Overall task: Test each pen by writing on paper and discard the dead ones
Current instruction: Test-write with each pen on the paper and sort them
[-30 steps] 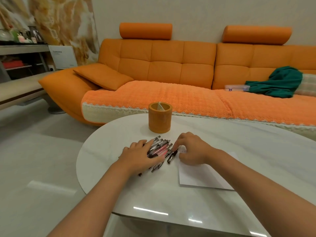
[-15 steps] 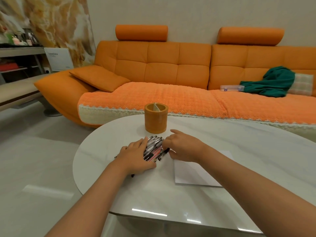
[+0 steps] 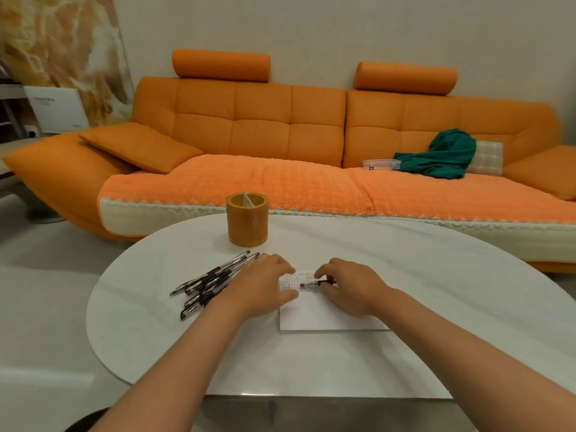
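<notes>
A white sheet of paper (image 3: pixel 327 316) lies on the white oval table (image 3: pixel 149 322), with small scribbles at its far left corner. My right hand (image 3: pixel 349 285) grips a black pen (image 3: pixel 311 283) low over those scribbles, tip pointing left. My left hand (image 3: pixel 265 285) rests flat on the paper's left edge, fingers apart, its thumb close to the pen tip. Several black pens (image 3: pixel 212 280) lie in a loose bundle on the table just left of my left hand, partly hidden by it.
An orange cylindrical pen holder (image 3: pixel 247 219) stands at the table's far side, behind the pens. An orange sofa (image 3: pixel 280 135) runs beyond the table, with a green cloth (image 3: pixel 442 154) and a clear plastic box (image 3: pixel 380 165) on its seat.
My hands have left the bundle of pens. The right hand now holds one pen on the paper, and the left hand has shifted right onto the paper's edge. The camera moved closer.
</notes>
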Available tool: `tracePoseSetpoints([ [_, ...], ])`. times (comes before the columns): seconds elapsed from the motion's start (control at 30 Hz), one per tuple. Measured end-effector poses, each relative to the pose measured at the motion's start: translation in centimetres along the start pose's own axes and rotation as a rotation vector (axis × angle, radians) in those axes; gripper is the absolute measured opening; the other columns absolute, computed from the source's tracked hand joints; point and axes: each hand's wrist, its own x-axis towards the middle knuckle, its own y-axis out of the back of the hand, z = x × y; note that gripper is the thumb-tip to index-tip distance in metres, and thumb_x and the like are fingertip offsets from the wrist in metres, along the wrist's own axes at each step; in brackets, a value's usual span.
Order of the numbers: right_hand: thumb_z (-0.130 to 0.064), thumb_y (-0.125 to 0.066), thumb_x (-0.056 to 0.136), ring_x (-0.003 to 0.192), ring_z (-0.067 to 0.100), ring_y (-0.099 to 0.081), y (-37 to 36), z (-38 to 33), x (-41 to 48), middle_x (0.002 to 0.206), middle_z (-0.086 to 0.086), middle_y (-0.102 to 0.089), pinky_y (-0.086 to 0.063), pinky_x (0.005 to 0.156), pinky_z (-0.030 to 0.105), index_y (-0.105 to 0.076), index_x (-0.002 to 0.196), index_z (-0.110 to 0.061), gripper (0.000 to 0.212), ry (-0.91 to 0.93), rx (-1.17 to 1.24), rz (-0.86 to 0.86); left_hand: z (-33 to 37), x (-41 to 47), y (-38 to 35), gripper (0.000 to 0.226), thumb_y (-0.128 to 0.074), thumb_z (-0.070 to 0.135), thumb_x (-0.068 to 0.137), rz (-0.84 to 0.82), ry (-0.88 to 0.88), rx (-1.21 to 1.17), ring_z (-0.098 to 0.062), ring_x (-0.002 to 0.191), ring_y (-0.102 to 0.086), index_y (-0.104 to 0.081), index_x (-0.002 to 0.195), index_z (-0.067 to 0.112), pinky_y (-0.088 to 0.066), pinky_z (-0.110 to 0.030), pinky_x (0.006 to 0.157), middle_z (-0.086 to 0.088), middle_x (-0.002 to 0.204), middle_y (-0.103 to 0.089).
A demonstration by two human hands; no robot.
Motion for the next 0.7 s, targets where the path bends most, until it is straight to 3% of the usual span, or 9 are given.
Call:
tracePoseSetpoints([
  [0.1,-0.038,-0.043,0.103,0.099,0.016,-0.059,-0.8,1.5,-0.3,0.112,-0.008,-0.057,-0.040,0.074,0.029,-0.058,0.131,-0.036,0.033,0.008,0.024,0.025,0.7,0.8,-0.9,0.067,-0.061,0.057,0.088,-0.100,0.015,0.060,-0.013,0.135,-0.034,-0.048,0.146,0.026,-0.032,-0.035,0.112,0.011,0.147,-0.043],
  [0.27,-0.037,-0.044,0.102,0.092,0.015,-0.057,-0.8,4.1,-1.1,0.103,-0.011,-0.053,-0.041,0.072,0.030,-0.060,0.128,-0.039,0.030,0.016,0.053,0.044,1.8,1.7,-2.0,0.067,-0.059,0.059,0.088,-0.178,0.028,0.088,-0.012,0.133,-0.034,-0.047,0.146,0.027,-0.033,-0.034,0.109,0.012,0.146,-0.042],
  [0.43,-0.033,-0.052,0.098,0.089,0.009,-0.053,-0.1,4.7,-1.2,0.103,-0.014,-0.055,-0.047,0.076,0.032,-0.064,0.115,-0.037,0.021,0.000,0.138,0.098,3.3,2.4,-3.0,0.066,-0.058,0.062,0.087,-0.113,0.013,0.120,-0.013,0.133,-0.033,-0.047,0.144,0.030,-0.033,-0.035,0.109,0.012,0.144,-0.042],
  [0.57,-0.024,-0.054,0.096,0.089,0.012,-0.055,0.2,3.5,-0.7,0.105,-0.011,-0.060,-0.044,0.073,0.030,-0.059,0.111,-0.033,0.018,0.045,0.180,0.105,3.6,2.3,-3.3,0.051,-0.054,0.056,0.095,0.065,0.008,-0.005,-0.008,0.128,-0.041,-0.050,0.140,0.033,-0.038,-0.032,0.103,0.015,0.139,-0.048],
  [0.7,-0.020,-0.051,0.096,0.092,0.013,-0.057,-0.3,2.2,-0.4,0.102,-0.012,-0.064,-0.045,0.072,0.029,-0.056,0.109,-0.033,0.019,0.072,0.210,0.081,3.0,2.5,-2.8,0.025,-0.056,0.042,0.099,0.112,0.015,-0.074,-0.002,0.098,-0.056,-0.066,0.121,0.037,-0.048,-0.031,0.087,0.018,0.112,-0.068],
])
